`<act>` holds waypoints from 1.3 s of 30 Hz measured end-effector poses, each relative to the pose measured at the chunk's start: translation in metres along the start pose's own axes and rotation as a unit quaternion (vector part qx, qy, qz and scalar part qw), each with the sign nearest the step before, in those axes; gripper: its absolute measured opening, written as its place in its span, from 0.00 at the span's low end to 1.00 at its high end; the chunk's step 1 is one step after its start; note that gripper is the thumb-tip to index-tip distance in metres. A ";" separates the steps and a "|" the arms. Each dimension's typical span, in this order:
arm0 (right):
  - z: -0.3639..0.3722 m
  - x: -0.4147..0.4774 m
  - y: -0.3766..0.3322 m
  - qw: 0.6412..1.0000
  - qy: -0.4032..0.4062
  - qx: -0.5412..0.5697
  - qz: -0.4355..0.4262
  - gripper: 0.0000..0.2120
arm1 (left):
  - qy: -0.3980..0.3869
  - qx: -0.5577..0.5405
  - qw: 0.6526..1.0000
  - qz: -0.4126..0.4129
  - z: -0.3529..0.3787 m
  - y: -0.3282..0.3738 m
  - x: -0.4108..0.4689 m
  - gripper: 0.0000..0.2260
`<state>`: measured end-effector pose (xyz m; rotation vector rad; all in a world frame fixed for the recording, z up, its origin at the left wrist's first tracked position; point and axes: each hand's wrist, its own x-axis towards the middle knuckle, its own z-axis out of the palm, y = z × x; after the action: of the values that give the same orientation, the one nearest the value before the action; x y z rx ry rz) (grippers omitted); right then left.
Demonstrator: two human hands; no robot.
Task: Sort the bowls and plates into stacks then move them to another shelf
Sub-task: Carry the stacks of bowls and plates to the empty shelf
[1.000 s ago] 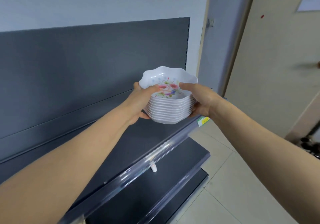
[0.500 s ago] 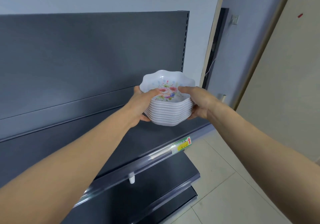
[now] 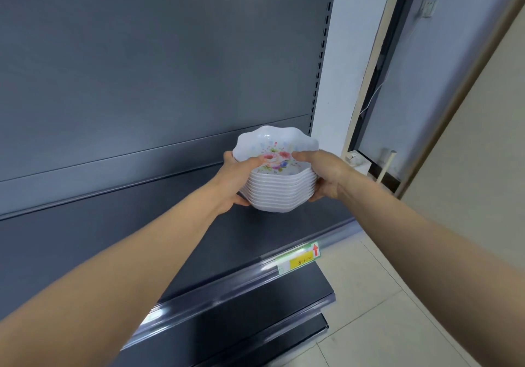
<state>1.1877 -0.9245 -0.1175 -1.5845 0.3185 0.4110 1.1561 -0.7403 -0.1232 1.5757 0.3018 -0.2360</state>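
**Item: stack of bowls, in transfer to shelf**

1. Lower shelf (image 3: pixel 284 304): dark, nearest of the unit, right of the left forearm. Pale floor tiles (image 3: pixel 369 295) to its right.
2. Price label (image 3: pixel 298 258): yellow and green with a red arrow, on the front rail of the shelf above.
3. Shelf (image 3: pixel 250 238): dark grey deck, judged to be the set-down place.
4. Stack of bowls (image 3: pixel 281 193): white, scalloped rims, floral print inside the top bowl. Held over the right end of the shelf deck, roughly midway from rail to back. Whether the base touches the deck cannot be told.
5. Left hand (image 3: pixel 235 179): grips the left side of the stack, thumb hooked over the top rim, fingers wrapped round the far side and mostly hidden.
6. Right hand (image 3: pixel 326 176): grips the right side, thumb over the top rim, fingers (image 3: pixel 318 196) curled under the lower bowls.
7. Back panel (image 3: pixel 142 82): grey, slotted upright at its right edge, pale wall beyond.

**Orientation:** mouths up, rims level or tipped slightly toward the near side. The long axis is the stack's height, running close to vertical. In plan the bowls are round, with no favoured direction.

**Handling note (judgement):** lower the stack straight down with both thumbs pinning the top bowl, so the nested bowls cannot slide. Land the base flat and well behind the rail. Draw out the lower fingers first, then lift the thumbs.
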 end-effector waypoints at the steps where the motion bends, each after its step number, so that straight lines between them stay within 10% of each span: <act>1: -0.002 0.005 0.001 1.000 -0.003 -0.005 0.005 0.07 | 0.002 -0.004 1.000 -0.007 0.002 -0.003 0.003 0.24; 32: -0.033 0.043 0.015 0.986 -0.157 -0.047 -0.013 0.24 | 0.133 -0.031 0.990 -0.023 0.049 -0.027 0.008 0.24; 35: -0.033 0.039 0.006 0.980 -0.073 -0.155 -0.101 0.32 | 0.194 0.007 0.981 -0.001 0.047 -0.019 0.000 0.23; 39: -0.026 0.012 -0.025 0.869 0.045 -0.374 -0.320 0.29 | 0.262 0.226 0.934 0.090 0.044 0.005 -0.026 0.28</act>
<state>1.2110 -0.9489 -0.0999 -2.3466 -0.3604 -0.0902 1.1348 -0.7856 -0.1106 2.1017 0.5400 0.2887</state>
